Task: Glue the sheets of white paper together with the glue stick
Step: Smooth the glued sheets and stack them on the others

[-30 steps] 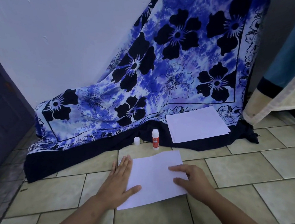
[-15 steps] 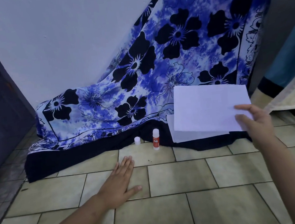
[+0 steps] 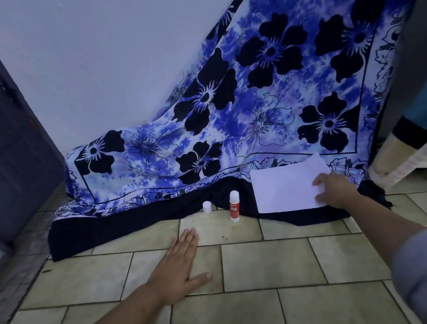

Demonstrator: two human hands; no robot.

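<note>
My right hand (image 3: pixel 334 190) presses spread fingers on the white paper (image 3: pixel 287 188) beside the uncapped glue stick (image 3: pixel 233 206), left hand (image 3: pixel 178 269) flat, open, on the floor (image 3: pixel 266 265).

The light is dim and bluish, shadows are soft, the edges bend, and the nearest sleeves are blurred.

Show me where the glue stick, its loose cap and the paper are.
glue stick (image 3: pixel 234 207): head view, on its red label.
cap (image 3: pixel 207 206): head view, on its side.
paper (image 3: pixel 284 188): head view, on the bare top sheet.
</note>
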